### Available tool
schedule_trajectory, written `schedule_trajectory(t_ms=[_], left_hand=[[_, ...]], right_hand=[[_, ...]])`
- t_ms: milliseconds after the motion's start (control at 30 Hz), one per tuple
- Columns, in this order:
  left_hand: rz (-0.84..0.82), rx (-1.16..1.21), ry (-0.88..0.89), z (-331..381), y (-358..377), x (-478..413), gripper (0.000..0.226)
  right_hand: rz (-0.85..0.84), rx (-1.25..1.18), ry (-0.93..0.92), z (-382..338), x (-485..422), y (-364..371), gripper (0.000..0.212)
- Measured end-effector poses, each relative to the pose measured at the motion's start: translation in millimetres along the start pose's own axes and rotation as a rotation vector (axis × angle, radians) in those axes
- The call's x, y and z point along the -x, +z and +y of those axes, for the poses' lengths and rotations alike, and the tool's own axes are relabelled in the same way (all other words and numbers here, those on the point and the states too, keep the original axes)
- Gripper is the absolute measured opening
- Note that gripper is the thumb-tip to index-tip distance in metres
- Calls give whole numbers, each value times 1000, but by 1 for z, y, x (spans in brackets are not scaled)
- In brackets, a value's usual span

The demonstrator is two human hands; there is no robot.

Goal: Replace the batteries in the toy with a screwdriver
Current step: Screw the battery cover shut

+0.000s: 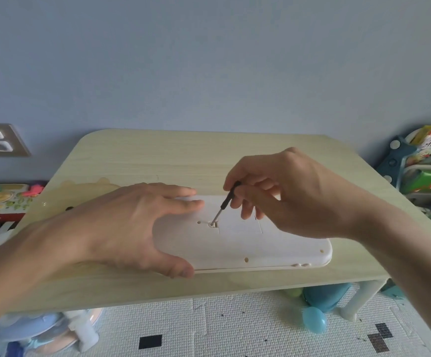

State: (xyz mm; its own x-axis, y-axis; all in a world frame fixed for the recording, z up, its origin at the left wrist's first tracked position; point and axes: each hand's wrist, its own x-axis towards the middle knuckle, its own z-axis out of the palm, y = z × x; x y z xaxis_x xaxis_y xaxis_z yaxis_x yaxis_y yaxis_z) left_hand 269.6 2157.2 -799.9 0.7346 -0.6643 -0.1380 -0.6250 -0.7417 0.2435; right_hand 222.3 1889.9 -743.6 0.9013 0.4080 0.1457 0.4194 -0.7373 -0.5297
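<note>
A white toy [255, 248] lies face down on the pale wooden table [157, 161]. Its rectangular battery cover [240, 225] sits in the middle of the back. My left hand [132, 222] clamps the toy's left end, fingers along the far edge and thumb at the near edge. My right hand [281, 191] pinches a small black-handled screwdriver [224, 204]. The metal tip rests in the screw hole [213, 224] at the cover's left edge, and the shaft leans up to the right.
A toy piano and colourful toys [0, 210] lie left of the table. A shelf with boxes [430, 161] stands at the right. Under the table on the foam mat are a blue egg shape [314, 323] and a blue stool [41, 331]. A wall socket [0, 140] is at the left.
</note>
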Motion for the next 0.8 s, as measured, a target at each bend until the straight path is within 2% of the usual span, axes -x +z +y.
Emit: schedule_trajectory(t_ms=[200,300,400,533,633,800], left_hand=[[5,-6,12,0,0,-1,120],[4,-18,9,0,-1,-1,122],[1,-9,5,1,-1,-1,121],[-7,6,-3,2,-2,0,120],[-3,-1,5,2,-1,0,122],[4,-3,9,2,-2,-1,122]], right_hand=[[4,121,-3,-2,1,-5,28],[36,137,-12,-1,0,-1,10],[-7,78,-21,-1,0,-2,6],[-43,86,-38,-1,0,-5,24],[-26,137,-46,1,-2,-6,18],[-22,197,-75,1,-3,-2,31]])
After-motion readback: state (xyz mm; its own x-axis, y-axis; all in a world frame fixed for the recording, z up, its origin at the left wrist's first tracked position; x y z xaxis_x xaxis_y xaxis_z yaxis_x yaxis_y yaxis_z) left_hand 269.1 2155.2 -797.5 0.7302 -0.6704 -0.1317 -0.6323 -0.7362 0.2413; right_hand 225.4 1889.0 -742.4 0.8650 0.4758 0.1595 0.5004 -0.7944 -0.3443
